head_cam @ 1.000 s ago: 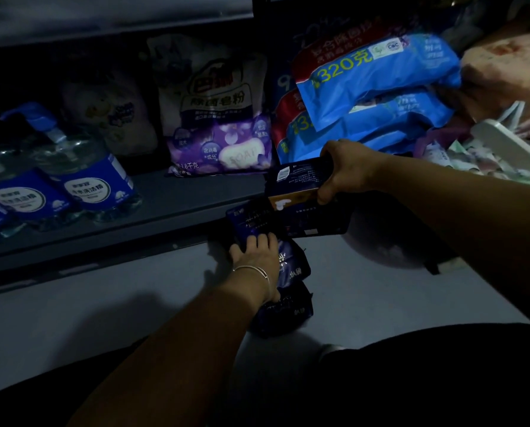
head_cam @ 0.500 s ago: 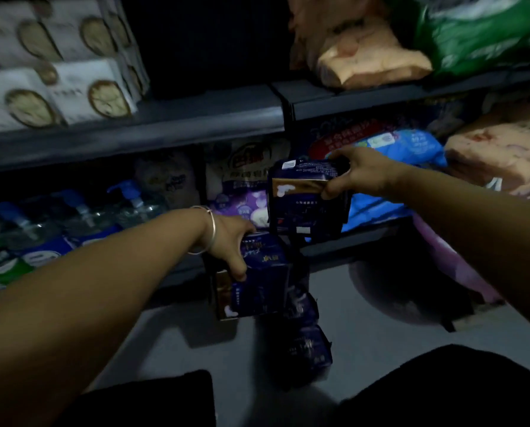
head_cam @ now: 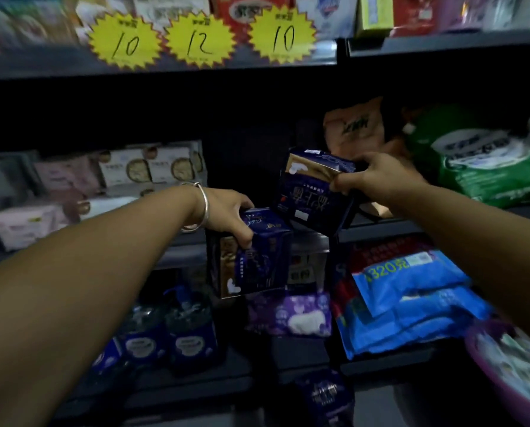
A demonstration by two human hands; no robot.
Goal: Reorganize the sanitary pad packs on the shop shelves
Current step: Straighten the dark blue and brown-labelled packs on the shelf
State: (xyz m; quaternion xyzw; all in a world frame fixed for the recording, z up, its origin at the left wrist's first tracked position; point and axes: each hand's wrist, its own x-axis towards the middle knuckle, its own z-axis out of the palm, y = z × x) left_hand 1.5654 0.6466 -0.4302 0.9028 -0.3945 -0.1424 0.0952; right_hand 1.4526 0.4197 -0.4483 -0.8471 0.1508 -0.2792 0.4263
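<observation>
My left hand (head_cam: 230, 212), with a silver bangle on the wrist, grips a dark blue sanitary pad pack (head_cam: 257, 257) by its top, held upright in front of the middle shelf edge. My right hand (head_cam: 371, 177) pinches the top of a second dark blue pad pack (head_cam: 311, 198), tilted and raised a little higher, before a dark gap on the middle shelf (head_cam: 245, 161). More dark blue pad packs (head_cam: 325, 396) lie on the floor below.
White and pink boxed packs (head_cam: 140, 171) fill the middle shelf at left; a green bag (head_cam: 488, 167) and an orange bag (head_cam: 353, 127) sit at right. Lower shelf holds pump bottles (head_cam: 177, 334), a purple soap pack (head_cam: 291, 315) and blue bags (head_cam: 411, 303). Yellow price stars (head_cam: 202, 41) hang above.
Both hands have risen from the floor pile to the middle shelf, each carrying a dark blue pack. My view has tilted upward, showing the upper shelf and price tags.
</observation>
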